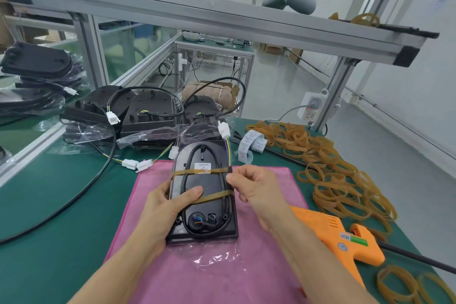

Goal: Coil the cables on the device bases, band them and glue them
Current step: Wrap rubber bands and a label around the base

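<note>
Now, with the device base (202, 192) on the pink cloth (212, 266), the left hand (162, 207) grips its edge while the right hand (251, 186) pinches the rubber band (217, 195), which should sit flat across the coiled cable (223, 215) before gluing.

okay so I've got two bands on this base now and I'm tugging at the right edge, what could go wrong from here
1. The right hand pinches a stretched rubber band at the base edge; if that grip slips, the band may snap back and the coiled cable could spring loose.
2. The lower band sits slanted and might slide off.
3. The glue gun lies close beside the right forearm; bumping it seems possible.
</note>
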Demonstrator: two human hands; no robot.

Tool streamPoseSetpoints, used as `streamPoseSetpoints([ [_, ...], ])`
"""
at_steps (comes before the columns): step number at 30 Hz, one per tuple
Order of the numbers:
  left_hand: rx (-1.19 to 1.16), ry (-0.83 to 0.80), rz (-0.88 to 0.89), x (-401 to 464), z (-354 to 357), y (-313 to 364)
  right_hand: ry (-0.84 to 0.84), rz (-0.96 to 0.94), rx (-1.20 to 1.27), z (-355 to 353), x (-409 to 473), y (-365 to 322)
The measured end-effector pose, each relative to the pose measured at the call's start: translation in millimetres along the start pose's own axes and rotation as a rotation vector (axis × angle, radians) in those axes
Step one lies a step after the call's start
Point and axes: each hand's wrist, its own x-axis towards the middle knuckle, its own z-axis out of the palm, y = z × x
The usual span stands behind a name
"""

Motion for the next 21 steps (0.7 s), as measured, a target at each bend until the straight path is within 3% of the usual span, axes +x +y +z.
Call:
streamPoseSetpoints([
  [10, -0.049, 0.046, -0.059, 0.9, -1.5, -1.9, 0.095, -0.036, -0.17, 2.3, 11.7, 7.1],
  [17, -0.049, 0.091, -0.232, 9.5, -1.0, 2.6, 0.076, -0.112, -0.67, -34.6, -12.9, -10.2],
  [21, -0.039, 0.089, -0.269, 12.4, -3.4, 2.8, 0.159, -0.046, -1.192, -89.4, -59.7, -25.7],
])
